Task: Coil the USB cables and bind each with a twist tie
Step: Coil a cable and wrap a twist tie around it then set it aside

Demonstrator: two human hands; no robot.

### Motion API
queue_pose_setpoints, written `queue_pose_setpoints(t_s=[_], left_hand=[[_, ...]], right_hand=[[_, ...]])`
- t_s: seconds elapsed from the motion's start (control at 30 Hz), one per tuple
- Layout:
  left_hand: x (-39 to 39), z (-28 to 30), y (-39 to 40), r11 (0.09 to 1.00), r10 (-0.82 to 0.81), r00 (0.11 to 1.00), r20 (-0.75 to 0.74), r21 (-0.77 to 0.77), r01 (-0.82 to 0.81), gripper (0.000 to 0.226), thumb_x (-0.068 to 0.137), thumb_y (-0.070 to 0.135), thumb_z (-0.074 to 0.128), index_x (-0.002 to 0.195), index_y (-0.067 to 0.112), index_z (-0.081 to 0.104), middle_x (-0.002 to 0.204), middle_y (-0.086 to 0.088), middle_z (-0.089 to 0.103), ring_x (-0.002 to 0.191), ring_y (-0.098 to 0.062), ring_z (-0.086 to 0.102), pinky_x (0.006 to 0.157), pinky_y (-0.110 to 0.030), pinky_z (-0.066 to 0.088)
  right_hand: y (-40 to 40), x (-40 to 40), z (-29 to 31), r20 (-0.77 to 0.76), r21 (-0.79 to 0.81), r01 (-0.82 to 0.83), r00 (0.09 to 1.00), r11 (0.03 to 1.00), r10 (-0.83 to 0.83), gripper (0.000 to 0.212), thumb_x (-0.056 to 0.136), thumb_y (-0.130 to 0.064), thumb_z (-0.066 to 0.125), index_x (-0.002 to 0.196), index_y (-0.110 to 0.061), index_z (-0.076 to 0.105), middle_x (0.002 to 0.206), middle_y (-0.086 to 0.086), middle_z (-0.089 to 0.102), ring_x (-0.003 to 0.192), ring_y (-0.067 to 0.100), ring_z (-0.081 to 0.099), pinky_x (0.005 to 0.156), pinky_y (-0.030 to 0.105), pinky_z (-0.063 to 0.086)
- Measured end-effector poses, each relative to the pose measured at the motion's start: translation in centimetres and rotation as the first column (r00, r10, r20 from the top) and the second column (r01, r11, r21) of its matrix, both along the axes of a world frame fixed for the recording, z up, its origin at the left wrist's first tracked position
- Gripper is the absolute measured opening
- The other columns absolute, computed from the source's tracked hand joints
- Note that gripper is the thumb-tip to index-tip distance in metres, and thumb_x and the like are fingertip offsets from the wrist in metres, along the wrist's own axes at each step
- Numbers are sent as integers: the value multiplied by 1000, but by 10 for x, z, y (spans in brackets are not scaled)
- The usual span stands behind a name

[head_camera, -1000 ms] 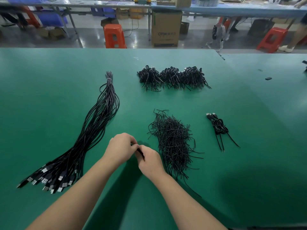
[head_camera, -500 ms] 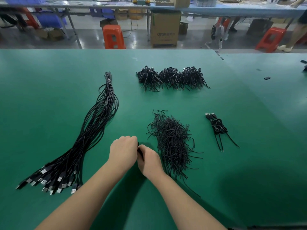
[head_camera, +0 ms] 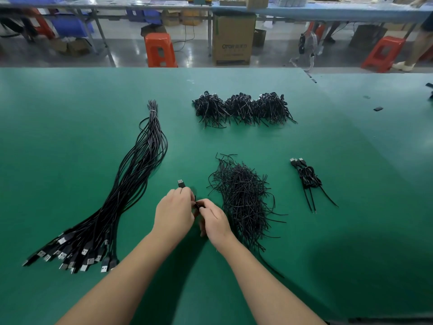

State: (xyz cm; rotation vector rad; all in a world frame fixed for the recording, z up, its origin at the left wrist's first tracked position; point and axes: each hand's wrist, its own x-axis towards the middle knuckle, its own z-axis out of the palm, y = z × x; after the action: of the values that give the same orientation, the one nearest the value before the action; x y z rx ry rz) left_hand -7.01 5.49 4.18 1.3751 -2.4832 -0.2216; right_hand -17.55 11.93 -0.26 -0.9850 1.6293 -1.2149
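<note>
My left hand [head_camera: 173, 213] grips a coiled black USB cable whose plug [head_camera: 181, 183] sticks out above my fingers. My right hand [head_camera: 213, 219] pinches a black twist tie [head_camera: 197, 204] against the coil; most of the coil is hidden between my hands. A long bundle of uncoiled USB cables [head_camera: 131, 188] lies to the left, plugs toward me. A loose heap of twist ties [head_camera: 244, 200] sits just right of my hands. Bound coils [head_camera: 307, 178] lie further right, and a row of bound coils [head_camera: 242, 109] lies at the back.
The green table [head_camera: 70, 137] stretches far to all sides. A small black scrap [head_camera: 378, 109] lies at the far right. Beyond the far edge stand orange stools [head_camera: 160, 50], a cardboard box [head_camera: 233, 37] and another workbench.
The cable's plug now shows above my left hand, where earlier it was hidden. My hands have turned slightly against each other while staying in the same spot.
</note>
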Motion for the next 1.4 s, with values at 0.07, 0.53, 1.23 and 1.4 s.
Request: queue_pose_setpoints(t_s=[0.07,0.53,1.23,1.4], left_hand=[[2,-2,-3,1000,-11,999,-30,2,11,9,90,11,61,92,19,57,88,5,59,84,-18,52,65,-26,32],[11,-8,-1,979,-196,979,-55,-73,192,12,84,3,70,85,12,63,81,0,63,76,-26,57,70,-37,42],[-3,-1,14,989,-127,991,-44,-77,123,21,69,-1,79,80,10,64,71,-2,62,67,-27,59,62,-39,46],[-4,-4,18,996,-88,990,-110,-42,84,19,73,4,81,81,7,64,72,-5,63,69,-31,60,64,-43,47]], right_hand=[[-1,-1,4,109,5,33,993,999,-33,30,94,-32,39,91,-21,67,60,3,54,50,17,47,46,31,41],[-2,-10,7,87,58,-47,995,997,42,37,103,-25,45,72,-14,61,56,3,60,45,22,55,45,33,50],[0,-14,0,181,-27,64,982,998,-58,30,102,-23,52,82,-15,73,75,-7,69,70,3,59,62,18,49],[0,-15,1,170,-46,68,984,997,-59,26,102,-21,54,91,-11,75,90,10,74,77,7,62,71,25,55]])
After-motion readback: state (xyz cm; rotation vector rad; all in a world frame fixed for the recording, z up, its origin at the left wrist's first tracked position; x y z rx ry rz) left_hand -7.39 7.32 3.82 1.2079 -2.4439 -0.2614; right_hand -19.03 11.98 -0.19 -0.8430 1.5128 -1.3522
